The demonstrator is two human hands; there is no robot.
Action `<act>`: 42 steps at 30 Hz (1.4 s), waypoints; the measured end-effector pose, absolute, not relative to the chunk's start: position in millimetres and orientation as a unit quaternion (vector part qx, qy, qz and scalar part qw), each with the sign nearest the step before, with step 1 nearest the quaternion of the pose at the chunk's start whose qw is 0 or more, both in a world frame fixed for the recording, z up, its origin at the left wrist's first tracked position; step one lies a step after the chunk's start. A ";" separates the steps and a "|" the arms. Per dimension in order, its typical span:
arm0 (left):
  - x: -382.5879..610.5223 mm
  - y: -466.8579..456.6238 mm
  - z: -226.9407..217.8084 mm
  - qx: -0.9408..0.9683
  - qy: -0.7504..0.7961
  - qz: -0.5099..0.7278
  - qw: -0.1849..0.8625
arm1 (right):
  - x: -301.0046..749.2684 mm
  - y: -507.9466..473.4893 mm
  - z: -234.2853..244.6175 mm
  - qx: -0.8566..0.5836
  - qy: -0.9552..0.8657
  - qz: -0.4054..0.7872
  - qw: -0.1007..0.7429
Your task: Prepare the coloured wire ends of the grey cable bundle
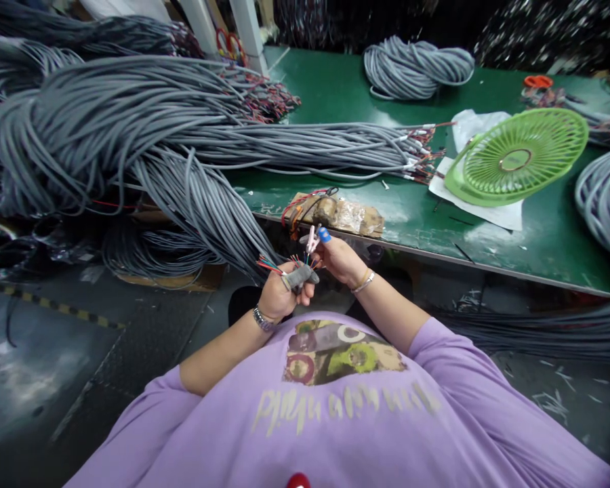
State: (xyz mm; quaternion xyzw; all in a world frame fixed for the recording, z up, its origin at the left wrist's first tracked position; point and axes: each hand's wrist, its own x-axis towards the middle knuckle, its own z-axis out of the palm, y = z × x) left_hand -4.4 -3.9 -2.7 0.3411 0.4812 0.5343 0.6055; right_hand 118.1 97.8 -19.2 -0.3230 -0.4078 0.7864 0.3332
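Note:
My left hand (279, 291) is closed round the ends of a few grey cables (301, 275), whose coloured inner wires (272, 266) fan out from the stripped tips. My right hand (338, 257) pinches a small pink tool (312, 238) at those wire tips; one finger wears a blue cap (324, 234). Both hands sit close together just below the front edge of the green table (346, 88). The held cables run up into a big grey cable bundle (132, 129) draped off the table on the left.
A long bundle of grey cables with stripped ends (335, 146) lies across the table. A green fan grille (518, 159) rests on white paper at the right. A coiled cable hank (417, 68) lies at the back. A brown block with red wires (335, 213) sits at the table edge.

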 end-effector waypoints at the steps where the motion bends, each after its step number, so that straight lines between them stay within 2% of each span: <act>1: -5.7 -1.4 -1.8 0.337 0.469 0.532 0.619 | 114.8 95.5 -20.1 -0.326 -0.429 0.759 0.364; 3: -8.5 3.6 -1.7 0.324 0.450 0.528 0.644 | 109.6 91.2 -23.4 -0.355 -0.461 0.694 0.425; 5: -11.1 7.6 -3.5 0.311 0.440 0.522 0.662 | 105.8 89.3 -27.4 -0.371 -0.461 0.669 0.450; 10: -12.8 11.3 -9.6 0.295 0.417 0.517 0.687 | 100.6 94.4 -30.7 -0.303 -0.313 0.809 0.394; 13: -11.8 12.2 -12.0 0.289 0.404 0.516 0.697 | 98.9 96.7 -28.5 -0.286 -0.248 0.841 0.386; 22: -11.5 16.8 -19.0 0.279 0.396 0.509 0.712 | 94.3 96.8 -27.6 -0.271 -0.210 0.845 0.410; 26: -10.3 15.7 -19.0 0.282 0.411 0.504 0.705 | 96.1 95.9 -26.4 -0.271 -0.208 0.853 0.395; 36: -8.9 1.2 -11.2 0.319 0.476 0.494 0.654 | 108.7 96.6 -22.6 -0.256 -0.217 0.884 0.325; 42: -8.6 0.8 -9.2 0.343 0.484 0.525 0.610 | 112.0 97.3 -21.3 -0.255 -0.265 0.863 0.346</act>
